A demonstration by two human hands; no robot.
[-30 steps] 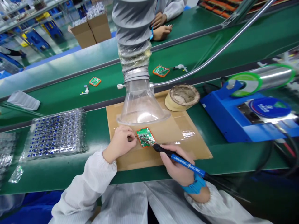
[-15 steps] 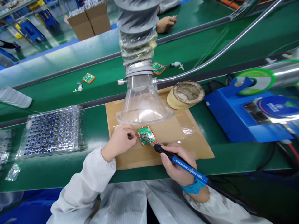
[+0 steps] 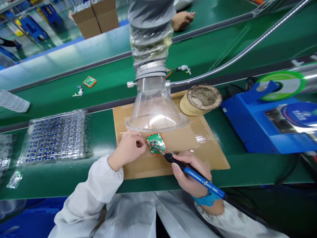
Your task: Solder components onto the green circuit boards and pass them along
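A small green circuit board [image 3: 156,142] with an orange edge lies on a cardboard sheet [image 3: 198,145] under a clear funnel hood [image 3: 155,109]. My right hand [image 3: 190,175] is wrapped round a blue-handled soldering iron [image 3: 198,178], whose tip touches the board's left part. My left hand [image 3: 128,148] rests on the cardboard just left of the board, fingers pinched on a thin wire or small part pointing at the board's edge.
A blue soldering station [image 3: 262,122] with a solder spool [image 3: 282,84] stands right. A worn round sponge pad [image 3: 201,99] sits behind the cardboard. Clear trays of blue parts [image 3: 55,137] lie left. More boards [image 3: 89,81] ride the conveyor; another person's hand [image 3: 182,19] works beyond it.
Only the view has shifted slightly. Both hands, the iron and the board keep the same positions relative to each other; the boards on the conveyor have drifted left.
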